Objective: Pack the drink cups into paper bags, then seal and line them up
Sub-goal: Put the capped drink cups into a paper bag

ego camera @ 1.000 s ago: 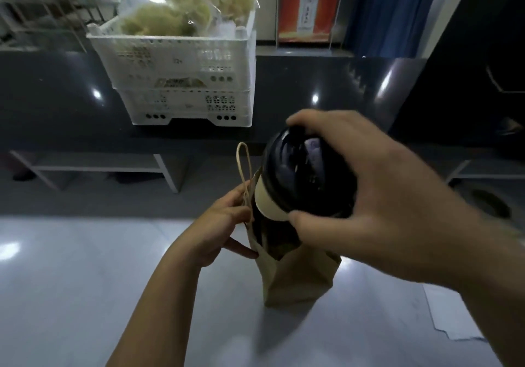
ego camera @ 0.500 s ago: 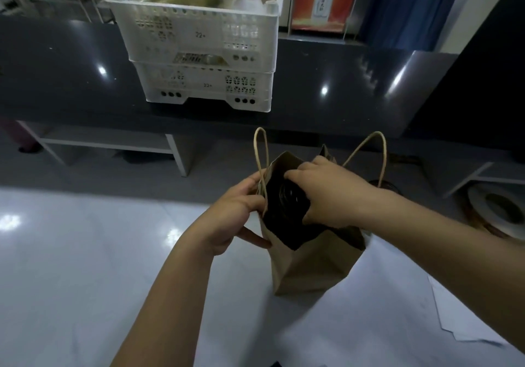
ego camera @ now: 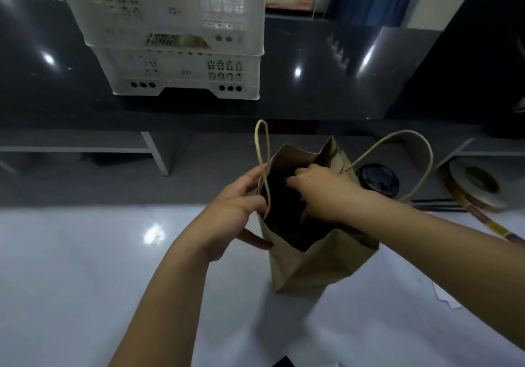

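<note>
Bag [ego camera: 312, 267] held open: your left hand [ego camera: 235, 210] pinches its rim for access; your right hand [ego camera: 321, 193] reaches inside, grip hidden.

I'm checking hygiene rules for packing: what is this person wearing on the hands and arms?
Nothing shows: the left hand and right hand are ungloved, with no ring, watch or bracelet in view. Both forearms are bare to the frame's edge, so no sleeve is visible.
</note>
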